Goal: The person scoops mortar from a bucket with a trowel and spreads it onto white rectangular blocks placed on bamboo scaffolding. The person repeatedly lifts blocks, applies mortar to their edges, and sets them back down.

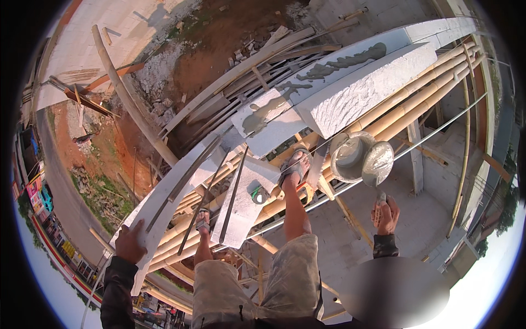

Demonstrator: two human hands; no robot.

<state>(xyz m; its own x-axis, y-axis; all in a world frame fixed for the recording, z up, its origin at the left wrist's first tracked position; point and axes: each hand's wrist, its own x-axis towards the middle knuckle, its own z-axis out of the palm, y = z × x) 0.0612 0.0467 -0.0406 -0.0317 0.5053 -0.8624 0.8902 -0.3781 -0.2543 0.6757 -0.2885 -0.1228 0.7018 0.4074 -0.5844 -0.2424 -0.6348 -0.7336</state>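
My right hand (386,215) is closed round the handle of a trowel (378,164), its broad blade smeared with grey mortar. The blade is beside the rim of a round mortar bucket (350,156), overlapping it in view. At the left, my left hand (131,243) rests on the edge of a white block wall (159,219), fingers laid over it. Further along, wet mortar (348,64) lies in an uneven strip on top of the wall. A large white block (367,90) lies beside that strip, on the bamboo side.
I stand on bamboo poles (416,112) high above the ground. Another white block (246,200) lies between my feet, with a small round green-edged item (259,194) on it. Thin dark bars (233,194) cross the wall and block. A concrete floor (356,252) shows below right.
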